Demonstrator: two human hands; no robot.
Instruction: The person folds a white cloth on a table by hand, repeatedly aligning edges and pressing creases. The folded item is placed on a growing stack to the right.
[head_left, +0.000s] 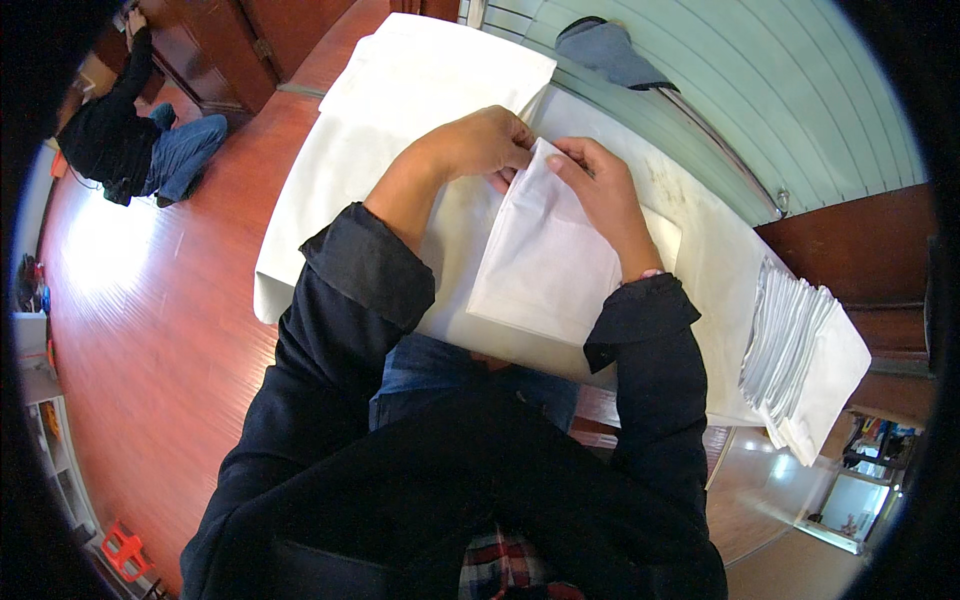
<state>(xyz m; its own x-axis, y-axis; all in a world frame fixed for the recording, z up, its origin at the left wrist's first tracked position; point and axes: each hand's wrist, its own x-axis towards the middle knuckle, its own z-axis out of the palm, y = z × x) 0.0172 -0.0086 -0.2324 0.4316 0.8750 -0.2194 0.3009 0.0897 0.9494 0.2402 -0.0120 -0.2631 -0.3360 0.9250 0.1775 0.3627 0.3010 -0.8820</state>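
Observation:
A folded white cloth (551, 259) lies in front of me on a table with a white cover (705, 315). My left hand (484, 146) is at the cloth's far left corner, its fingers bent down at the edge; their tips are partly hidden. With thumb and fingers, my right hand (600, 184) pinches the top edge of the same cloth. The two hands are close together, a small gap between them. A stack of folded white cloths (787, 352) stands at the table's right end. More white cloth (442, 67) lies flat on the far left part of the table.
A metal rail (720, 150) with a grey cloth piece (611, 56) over its end runs along the pale green slatted wall behind the table. At the upper left, another person (124, 142) is low by a brown door. A red plastic stool (126, 551) stands on the reddish floor.

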